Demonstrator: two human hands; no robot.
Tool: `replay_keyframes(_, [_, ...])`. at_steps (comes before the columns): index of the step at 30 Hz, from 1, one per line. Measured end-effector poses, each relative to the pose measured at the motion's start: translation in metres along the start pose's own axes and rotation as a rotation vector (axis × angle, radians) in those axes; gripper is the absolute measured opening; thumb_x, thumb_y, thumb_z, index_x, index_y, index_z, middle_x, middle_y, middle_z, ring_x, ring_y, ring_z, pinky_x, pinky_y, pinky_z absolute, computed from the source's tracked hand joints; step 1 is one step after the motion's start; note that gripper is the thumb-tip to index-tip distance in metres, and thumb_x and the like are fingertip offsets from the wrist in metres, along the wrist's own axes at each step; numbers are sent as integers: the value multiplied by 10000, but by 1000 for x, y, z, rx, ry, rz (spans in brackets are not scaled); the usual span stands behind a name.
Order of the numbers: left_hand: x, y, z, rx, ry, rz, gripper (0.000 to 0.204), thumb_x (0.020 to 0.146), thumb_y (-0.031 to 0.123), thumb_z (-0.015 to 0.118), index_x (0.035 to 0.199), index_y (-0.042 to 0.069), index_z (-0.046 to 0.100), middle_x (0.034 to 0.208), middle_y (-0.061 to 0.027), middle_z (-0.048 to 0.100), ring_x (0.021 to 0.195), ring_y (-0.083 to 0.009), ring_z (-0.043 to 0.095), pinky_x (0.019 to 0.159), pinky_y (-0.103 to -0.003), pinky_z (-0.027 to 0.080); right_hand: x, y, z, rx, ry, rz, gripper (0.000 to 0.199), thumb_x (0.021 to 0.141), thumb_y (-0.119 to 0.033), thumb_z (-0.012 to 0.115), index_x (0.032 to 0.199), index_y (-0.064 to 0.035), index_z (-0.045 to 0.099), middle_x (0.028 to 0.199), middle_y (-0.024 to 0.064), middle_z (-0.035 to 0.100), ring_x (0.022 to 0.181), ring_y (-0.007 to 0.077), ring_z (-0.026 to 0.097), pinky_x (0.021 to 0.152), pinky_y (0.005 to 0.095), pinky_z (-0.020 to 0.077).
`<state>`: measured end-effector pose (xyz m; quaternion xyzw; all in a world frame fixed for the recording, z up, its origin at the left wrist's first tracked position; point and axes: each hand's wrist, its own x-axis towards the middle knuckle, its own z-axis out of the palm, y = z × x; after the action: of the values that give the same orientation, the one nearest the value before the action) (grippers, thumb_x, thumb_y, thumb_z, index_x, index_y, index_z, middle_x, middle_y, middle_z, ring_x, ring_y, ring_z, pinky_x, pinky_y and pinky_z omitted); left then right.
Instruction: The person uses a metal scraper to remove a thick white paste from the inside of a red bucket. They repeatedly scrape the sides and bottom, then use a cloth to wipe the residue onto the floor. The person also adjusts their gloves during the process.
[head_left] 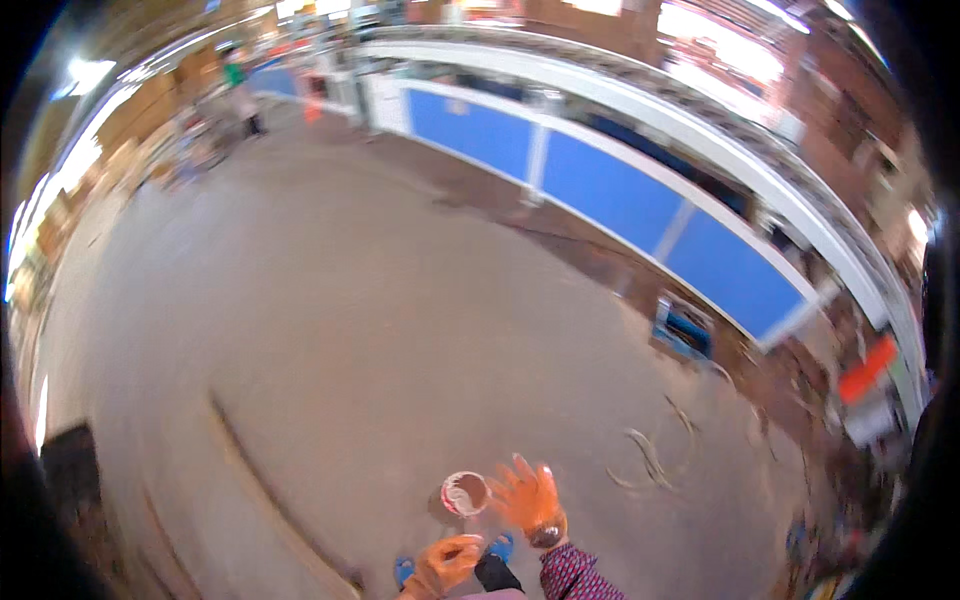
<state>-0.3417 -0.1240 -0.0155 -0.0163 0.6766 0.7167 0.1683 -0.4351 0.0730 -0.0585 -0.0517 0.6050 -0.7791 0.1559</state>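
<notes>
My left hand (pixel 450 562), in an orange glove, is low in the picture with its fingers curled closed. Whatever it may hold is too small or blurred to make out. Just beyond it is a small round bucket (pixel 466 494) with a white and red rim, brown and pale inside. Whether a handle links the bucket to my left hand cannot be told. To the right of the bucket, my right hand (pixel 530 500) is gloved in orange too, fingers spread, holding nothing. A dark patterned sleeve (pixel 578 574) covers that forearm. Blue footwear (pixel 500 546) shows beneath my hands.
A long machine with blue panels (pixel 610 190) runs along the right. By its base sits a blue crate-like box (pixel 684 328). Curved pale strips (pixel 645 458) lie on the grey floor (pixel 330 300). A long dark strip (pixel 270 490) crosses it at left. A person (pixel 241 92) stands far off.
</notes>
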Motion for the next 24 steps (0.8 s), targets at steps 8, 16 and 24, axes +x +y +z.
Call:
replay_keyframes(8, [-1, 16, -65, 19, -16, 16, 323, 851, 187, 568, 1121, 15, 601, 966, -51, 581, 865, -141, 545, 752, -261, 446, -69, 17, 60, 760, 416, -157, 624, 915, -347, 483, 1434, -112, 229, 1416, 77, 349, 1206, 243, 439, 1010, 391, 371])
replay_keyframes(16, [-12, 41, -67, -10, -190, 1, 344, 877, 222, 538, 1154, 20, 575, 1076, -95, 545, 944, -214, 540, 806, -322, 446, -76, 117, 185, 941, 569, 38, 580, 865, -375, 575, 1343, -112, 379, 1327, 65, 463, 1201, 222, 455, 1016, 346, 362])
replay_keyframes(24, [-67, 13, -75, -103, -200, -113, 367, 904, 256, 508, 1187, 26, 549, 1185, -139, 509, 1023, -286, 535, 860, -383, 445, -48, 97, 132, 576, 135, -778, 601, 879, -399, 563, 1346, -84, 351, 1408, 91, 380, 1285, 261, 372, 1037, 410, 340])
